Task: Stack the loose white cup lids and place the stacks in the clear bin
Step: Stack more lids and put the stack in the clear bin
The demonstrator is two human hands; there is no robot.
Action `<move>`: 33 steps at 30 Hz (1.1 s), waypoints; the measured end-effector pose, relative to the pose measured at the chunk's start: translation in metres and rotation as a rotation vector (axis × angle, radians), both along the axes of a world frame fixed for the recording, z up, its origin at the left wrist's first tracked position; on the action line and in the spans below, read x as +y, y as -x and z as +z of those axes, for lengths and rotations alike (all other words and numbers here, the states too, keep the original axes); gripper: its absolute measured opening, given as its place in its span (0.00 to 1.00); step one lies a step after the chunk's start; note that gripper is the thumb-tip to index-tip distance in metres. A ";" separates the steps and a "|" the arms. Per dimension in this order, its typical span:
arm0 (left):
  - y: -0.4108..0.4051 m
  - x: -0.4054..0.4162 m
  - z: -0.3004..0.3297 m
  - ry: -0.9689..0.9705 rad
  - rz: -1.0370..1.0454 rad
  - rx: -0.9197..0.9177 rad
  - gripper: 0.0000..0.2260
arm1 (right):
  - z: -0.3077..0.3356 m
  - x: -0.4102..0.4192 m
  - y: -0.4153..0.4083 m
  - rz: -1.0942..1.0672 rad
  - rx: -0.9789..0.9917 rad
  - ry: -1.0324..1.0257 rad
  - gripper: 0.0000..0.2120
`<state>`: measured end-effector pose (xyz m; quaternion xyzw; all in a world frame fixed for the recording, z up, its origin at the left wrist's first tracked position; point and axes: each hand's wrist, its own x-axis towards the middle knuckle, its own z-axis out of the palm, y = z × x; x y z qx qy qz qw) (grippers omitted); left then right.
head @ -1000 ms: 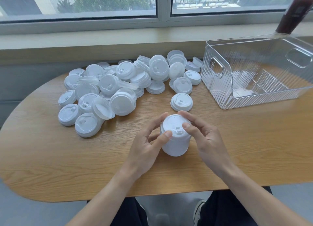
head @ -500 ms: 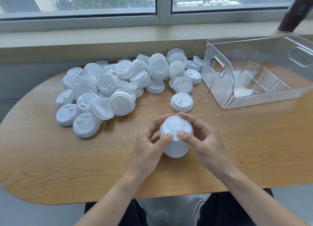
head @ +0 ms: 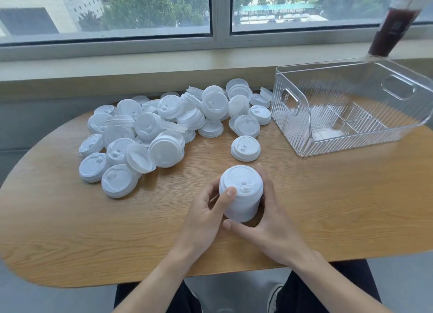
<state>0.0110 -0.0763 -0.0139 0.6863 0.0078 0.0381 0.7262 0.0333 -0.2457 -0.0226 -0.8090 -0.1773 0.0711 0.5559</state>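
Stack (head: 241,193) of white lids is held upright near the front middle of the table (head: 328,207), its bottom edge seemingly resting on the wood, though that can't quite be confirmed from this angle. It's gripped from both sides. Left hand (head: 206,216) is curled around the left side, with the thumb pressed against the upper rim of the stack. Right hand (head: 269,221) is wrapped around the right side and back, with the fingers tucked behind the stack and the thumb stretched out along the table under the front of it. So both hands are closed on the same stack, nothing loose in either one.

Pile (head: 152,130) of unstacked lids is spread over the far left half of the table, some lying flat, some tipped on edge, a few already nested together. One single lid (head: 245,148) is sitting flat on its own, apart from the pile, between the pile and the stack being held.

Bin (head: 351,106) is parked at the far right of the table, clear ribbed plastic with cut-out handles, well apart from the hands. No lids can be made out inside it. A cup (head: 391,24) with a dark drink is seen behind the bin on the window ledge.
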 end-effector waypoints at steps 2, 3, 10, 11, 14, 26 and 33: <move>-0.002 -0.004 0.001 -0.017 -0.004 -0.019 0.18 | -0.001 -0.003 -0.001 -0.073 -0.040 -0.025 0.54; -0.004 -0.007 0.002 -0.023 -0.009 -0.031 0.19 | -0.001 -0.007 -0.003 -0.100 -0.055 -0.045 0.51; -0.031 -0.018 0.007 -0.183 0.064 0.031 0.18 | 0.036 -0.062 -0.033 -0.264 -0.234 -0.136 0.40; -0.037 -0.020 0.007 -0.237 0.067 0.033 0.13 | 0.046 -0.073 -0.042 -0.295 -0.268 -0.143 0.40; -0.056 -0.027 0.001 -0.360 0.051 0.031 0.07 | 0.074 -0.103 -0.077 -0.377 -0.339 -0.177 0.38; -0.116 -0.032 -0.013 -0.700 0.090 -0.167 0.07 | 0.070 -0.146 -0.262 -0.369 -0.149 -0.033 0.40; -0.122 -0.034 -0.016 -0.762 0.102 -0.210 0.04 | 0.048 -0.122 -0.327 -0.240 -0.014 0.161 0.40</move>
